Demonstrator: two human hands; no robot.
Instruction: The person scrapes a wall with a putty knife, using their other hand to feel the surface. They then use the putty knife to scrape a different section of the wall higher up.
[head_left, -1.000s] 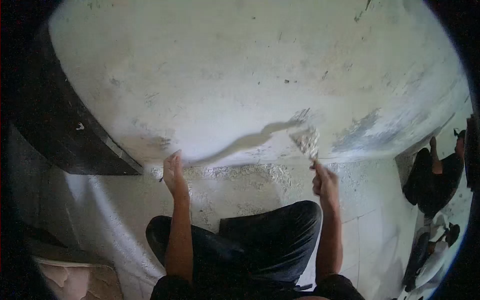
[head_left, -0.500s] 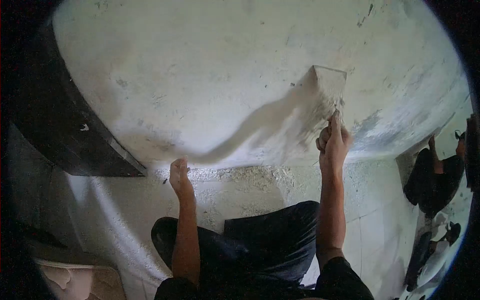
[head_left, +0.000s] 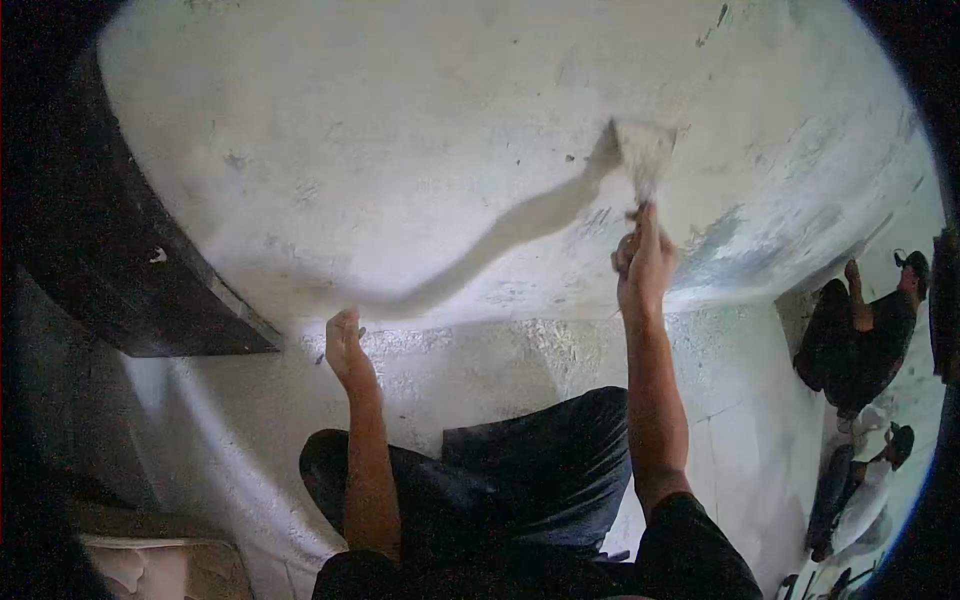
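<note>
A putty knife (head_left: 646, 150) with a wide, whitish blade rests against the pale wall (head_left: 400, 150). My right hand (head_left: 645, 262) is wrapped round its handle, with one finger stretched up towards the blade. Lower and to the left, my left hand (head_left: 346, 345) is near the foot of the wall, its fingers bent together. Whether it holds something small cannot be made out. The wall has grey patches and scuffs, and a long shadow runs across it between the two hands.
Crumbly debris (head_left: 560, 345) lies along the floor at the wall's foot. A dark panel (head_left: 150, 230) borders the left, with a cushion (head_left: 165, 570) below. Two other people, one in black (head_left: 865, 340) and one in a white top (head_left: 862, 510), are at the right.
My right hand and the putty knife have moved slightly up and left in view. My left hand appears slightly further left. The whole view has shifted a little.
</note>
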